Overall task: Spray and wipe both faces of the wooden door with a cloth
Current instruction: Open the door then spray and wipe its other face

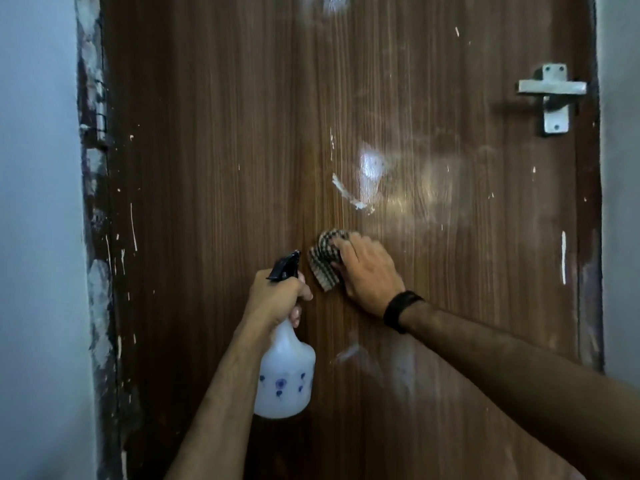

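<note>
A brown wooden door fills the view, marked with white paint flecks and a wet shiny patch near its middle. My left hand grips the neck of a translucent white spray bottle with a black nozzle pointing up at the door. My right hand, with a black band on the wrist, presses a checked cloth flat against the door, just right of the nozzle. Its fingers curl over the cloth's right part.
A metal latch is fixed at the door's upper right edge. The chipped door frame with a hinge runs down the left side, beside a pale wall. Another strip of wall shows at the far right.
</note>
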Demonstrator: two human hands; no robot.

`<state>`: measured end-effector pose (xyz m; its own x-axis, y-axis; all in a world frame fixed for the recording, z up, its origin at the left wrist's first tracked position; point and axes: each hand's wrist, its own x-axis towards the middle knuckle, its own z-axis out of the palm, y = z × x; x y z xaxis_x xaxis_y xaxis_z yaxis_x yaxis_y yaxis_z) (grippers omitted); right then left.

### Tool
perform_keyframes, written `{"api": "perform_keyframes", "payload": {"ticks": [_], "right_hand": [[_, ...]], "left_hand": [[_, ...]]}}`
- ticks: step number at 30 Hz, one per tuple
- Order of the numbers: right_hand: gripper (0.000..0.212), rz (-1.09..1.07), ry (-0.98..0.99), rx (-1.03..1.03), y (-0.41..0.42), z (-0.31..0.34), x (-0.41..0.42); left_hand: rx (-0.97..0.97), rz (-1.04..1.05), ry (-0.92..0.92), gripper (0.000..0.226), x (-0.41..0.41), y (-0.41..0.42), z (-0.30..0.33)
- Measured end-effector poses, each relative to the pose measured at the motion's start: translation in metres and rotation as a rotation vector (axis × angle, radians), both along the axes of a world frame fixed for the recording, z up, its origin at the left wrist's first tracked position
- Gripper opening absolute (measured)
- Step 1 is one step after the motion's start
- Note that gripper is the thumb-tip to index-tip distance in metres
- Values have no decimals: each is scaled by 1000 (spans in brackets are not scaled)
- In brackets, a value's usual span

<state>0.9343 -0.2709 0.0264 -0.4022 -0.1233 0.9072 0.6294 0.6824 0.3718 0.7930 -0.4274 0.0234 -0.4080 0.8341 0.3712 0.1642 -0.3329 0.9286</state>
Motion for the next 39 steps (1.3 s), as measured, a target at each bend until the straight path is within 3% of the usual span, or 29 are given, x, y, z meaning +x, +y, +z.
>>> {"api": "perform_keyframes", "payload": {"ticks": [4, 10, 15, 20, 26, 28, 31, 34, 37, 39], "right_hand": [[37, -38, -162, -40, 3, -55, 22], [28, -50, 164, -78, 3, -21, 31], [34, -2, -44, -83, 11, -85, 35], [42, -24, -232, -91, 7, -139, 47], [31, -39, 136, -55, 2, -102, 35], [34, -6, 83, -76, 5, -124, 35], [42, 3, -161, -79, 6, -178, 36], [36, -30, -298, -34, 4, -212, 35], [38, -34, -276, -60, 1, -191, 32], [36, -13, -123, -119, -3, -158, 22]], "left_hand": [[-77, 37, 75, 16, -8, -4, -17], [-333, -57, 282, 12, -14, -14, -82], [-502, -112, 342, 14, -12, -23, -132], [-520, -99, 375, 11, -5, -19, -161], [-440, -22, 314, 11, -8, -6, -169], [-437, -9, 285, 12, -10, -5, -175], [-471, -6, 283, 12, -11, -10, -186], [-452, 26, 254, 11, -17, -16, -191], [-444, 60, 218, 15, -25, -21, -197], [-438, 55, 211, 15, -27, -23, -200]]}}
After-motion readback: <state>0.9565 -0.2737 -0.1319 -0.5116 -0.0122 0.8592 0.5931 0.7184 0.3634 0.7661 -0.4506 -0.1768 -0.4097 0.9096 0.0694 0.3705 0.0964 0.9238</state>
